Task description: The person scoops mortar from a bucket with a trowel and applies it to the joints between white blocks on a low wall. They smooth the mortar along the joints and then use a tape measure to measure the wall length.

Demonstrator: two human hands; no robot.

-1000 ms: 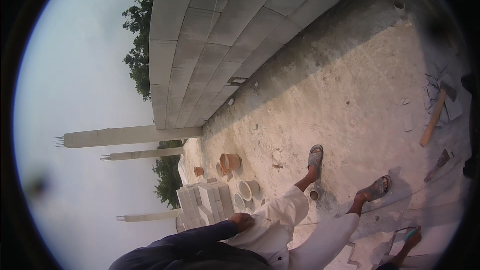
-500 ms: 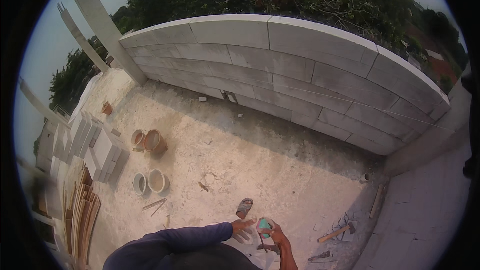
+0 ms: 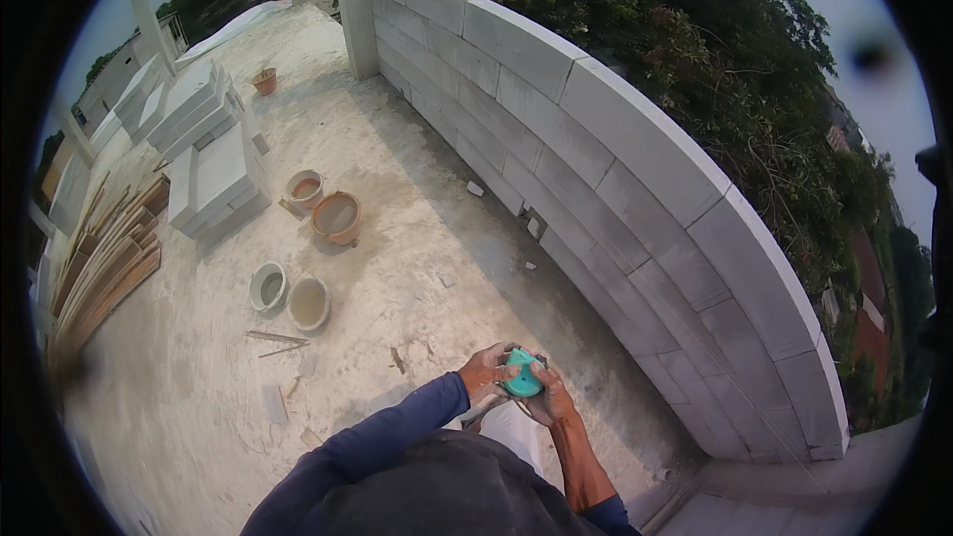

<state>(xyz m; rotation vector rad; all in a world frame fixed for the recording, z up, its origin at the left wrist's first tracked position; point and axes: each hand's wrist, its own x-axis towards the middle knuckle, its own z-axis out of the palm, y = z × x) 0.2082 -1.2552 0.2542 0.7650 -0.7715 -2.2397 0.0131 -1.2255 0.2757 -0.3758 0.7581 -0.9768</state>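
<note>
A small teal object point(image 3: 522, 374), rounded and partly hidden, sits low in the middle of the view, clasped between the left hand point(image 3: 484, 371) and right hand point(image 3: 552, 399), which are closed together around it. A curved block wall point(image 3: 635, 154) borders the right side. Open concrete floor point(image 3: 397, 189) stretches left toward buckets point(image 3: 337, 217), stacked blocks point(image 3: 213, 179) and planks point(image 3: 99, 273).

Buckets point(image 3: 308, 303) lie left of the block wall point(image 3: 635, 189).
</note>
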